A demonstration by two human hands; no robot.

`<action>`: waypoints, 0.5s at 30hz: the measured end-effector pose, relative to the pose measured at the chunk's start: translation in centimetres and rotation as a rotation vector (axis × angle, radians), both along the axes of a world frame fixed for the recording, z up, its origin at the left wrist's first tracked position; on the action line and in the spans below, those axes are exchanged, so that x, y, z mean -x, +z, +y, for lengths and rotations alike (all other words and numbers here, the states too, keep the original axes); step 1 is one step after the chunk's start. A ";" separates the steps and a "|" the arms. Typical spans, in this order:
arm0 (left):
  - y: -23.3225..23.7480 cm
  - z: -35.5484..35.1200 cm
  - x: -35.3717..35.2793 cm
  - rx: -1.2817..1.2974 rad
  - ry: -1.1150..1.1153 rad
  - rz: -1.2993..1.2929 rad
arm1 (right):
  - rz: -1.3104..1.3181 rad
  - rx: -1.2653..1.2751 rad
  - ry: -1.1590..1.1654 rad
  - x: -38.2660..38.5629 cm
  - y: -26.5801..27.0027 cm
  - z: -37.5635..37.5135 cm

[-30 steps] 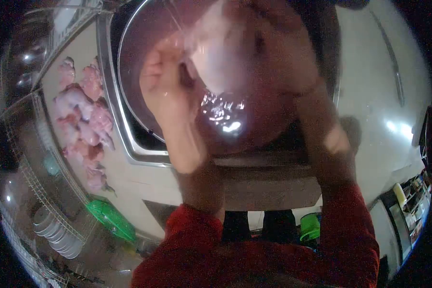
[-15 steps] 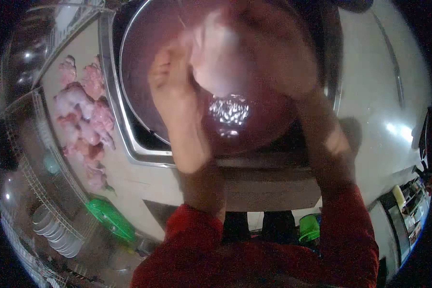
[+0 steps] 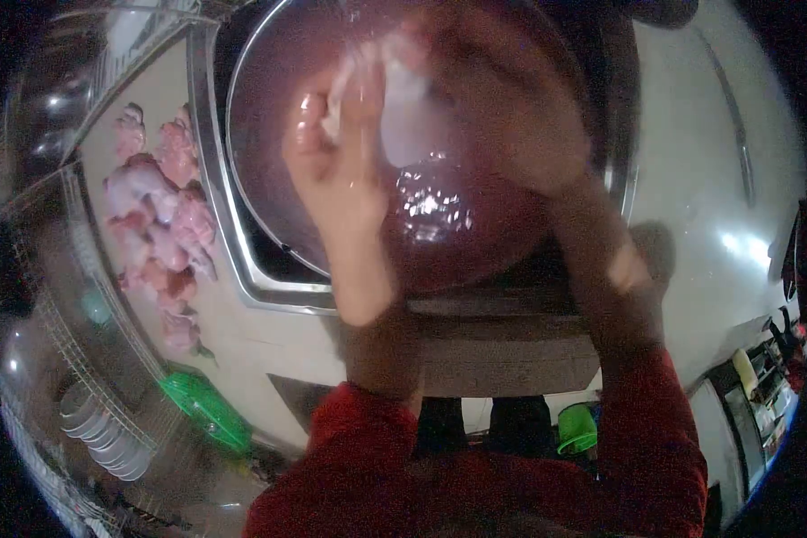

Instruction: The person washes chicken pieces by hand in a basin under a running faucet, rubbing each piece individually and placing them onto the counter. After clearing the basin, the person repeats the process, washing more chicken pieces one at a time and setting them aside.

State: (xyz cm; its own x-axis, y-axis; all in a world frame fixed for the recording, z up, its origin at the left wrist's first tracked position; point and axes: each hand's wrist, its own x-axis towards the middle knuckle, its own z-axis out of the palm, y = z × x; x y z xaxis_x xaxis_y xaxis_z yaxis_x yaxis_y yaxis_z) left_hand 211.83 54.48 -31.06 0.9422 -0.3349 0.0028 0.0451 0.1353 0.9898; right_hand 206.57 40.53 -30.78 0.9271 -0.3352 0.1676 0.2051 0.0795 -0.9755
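A pale, wet piece of raw chicken [image 3: 405, 117], blurred, is between my hands over a large round basin [image 3: 230, 134] of pinkish water. My left hand [image 3: 345, 143] is closed on the left side of the piece, with wet, curled fingers. My right hand [image 3: 529, 125] is in shadow on the piece's other side, reaching toward its upper end. Its fingers are too dark and smeared to tell whether they grip. A thin stream of water [image 3: 342, 18] seems to fall near the top of the basin.
Several raw chicken pieces [image 3: 161, 224] lie on the pale counter [image 3: 242, 345] to the left. The basin sits in a metal-rimmed sink [image 3: 255, 282]. A green basket [image 3: 206, 412], stacked dishes [image 3: 108, 435] and a wire rack [image 3: 72, 305] are lower left. A green container [image 3: 577, 428] stands below.
My left hand has turned and its fingers now overlap the chicken piece more. The piece has shifted slightly and shows less. My right hand stays in about the same place.
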 end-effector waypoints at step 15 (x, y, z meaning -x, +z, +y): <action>0.4 0.2 0.2 -0.088 0.121 -0.133 | -0.039 -0.284 0.109 0.4 0.7 -0.2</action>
